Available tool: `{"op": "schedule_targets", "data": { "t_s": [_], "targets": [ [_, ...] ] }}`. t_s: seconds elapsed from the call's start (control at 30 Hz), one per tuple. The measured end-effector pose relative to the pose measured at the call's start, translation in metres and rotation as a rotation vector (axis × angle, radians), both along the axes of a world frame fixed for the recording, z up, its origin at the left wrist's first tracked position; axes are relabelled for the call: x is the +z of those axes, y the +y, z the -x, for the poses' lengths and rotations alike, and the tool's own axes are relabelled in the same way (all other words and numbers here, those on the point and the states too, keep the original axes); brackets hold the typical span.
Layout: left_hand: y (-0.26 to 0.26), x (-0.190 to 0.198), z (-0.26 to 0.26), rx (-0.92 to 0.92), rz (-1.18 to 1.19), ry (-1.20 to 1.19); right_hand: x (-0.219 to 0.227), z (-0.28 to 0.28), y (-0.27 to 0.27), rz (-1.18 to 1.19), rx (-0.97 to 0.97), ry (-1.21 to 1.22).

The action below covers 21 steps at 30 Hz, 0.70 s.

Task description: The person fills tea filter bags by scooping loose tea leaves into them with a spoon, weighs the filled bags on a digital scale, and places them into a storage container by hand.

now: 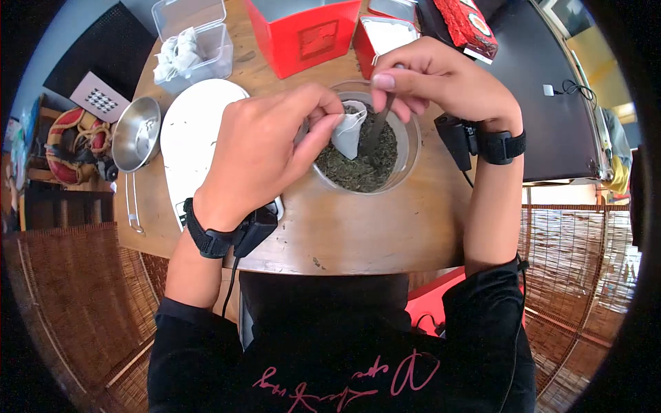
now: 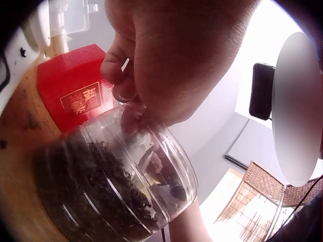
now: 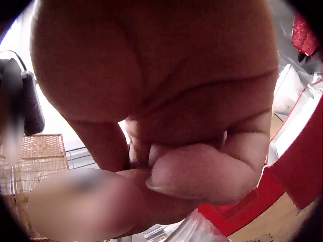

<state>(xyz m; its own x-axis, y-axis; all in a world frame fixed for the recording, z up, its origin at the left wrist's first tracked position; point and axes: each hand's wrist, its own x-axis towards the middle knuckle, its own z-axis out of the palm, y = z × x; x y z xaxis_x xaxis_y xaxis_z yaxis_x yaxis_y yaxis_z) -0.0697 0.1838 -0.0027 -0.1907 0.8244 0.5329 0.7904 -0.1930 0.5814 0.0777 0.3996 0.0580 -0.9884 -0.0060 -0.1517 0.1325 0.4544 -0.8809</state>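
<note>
We pinch a small white bag (image 1: 349,140) in our left hand (image 1: 264,141), over dried leaves (image 1: 357,172) in a clear jar (image 1: 412,143), and grip a dark spoon (image 1: 379,127) in our right hand (image 1: 447,81). A slack pinch could drop the bag; a tilted spoon could spill leaves.

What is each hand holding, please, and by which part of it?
The left hand pinches the small white bag by its upper rim; the right hand grips the dark utensil near its upper end.

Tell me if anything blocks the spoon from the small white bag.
Nothing visible does: the spoon in the right hand is close beside the bag in the left hand, at the jar's mouth.
</note>
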Motion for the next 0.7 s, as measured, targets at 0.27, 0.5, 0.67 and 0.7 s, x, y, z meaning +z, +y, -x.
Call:
{"op": "schedule_targets", "data": {
  "t_s": [0.27,0.5,0.67,0.7],
  "targets": [
    [0.0,-0.003,0.003,0.009,-0.078,0.06,-0.014,0.001,0.023,0.076,0.002,0.024],
    [-0.001,-0.001,0.002,0.006,-0.089,-0.011,-0.026,-0.002,0.039,0.253,-0.161,0.129],
    [0.001,-0.003,0.001,-0.032,-0.103,0.003,-0.022,-0.003,0.05,0.318,-0.215,0.253],
    [0.001,-0.002,0.001,-0.036,-0.104,0.006,-0.021,-0.003,0.05,0.317,-0.218,0.256]
  ]
}}
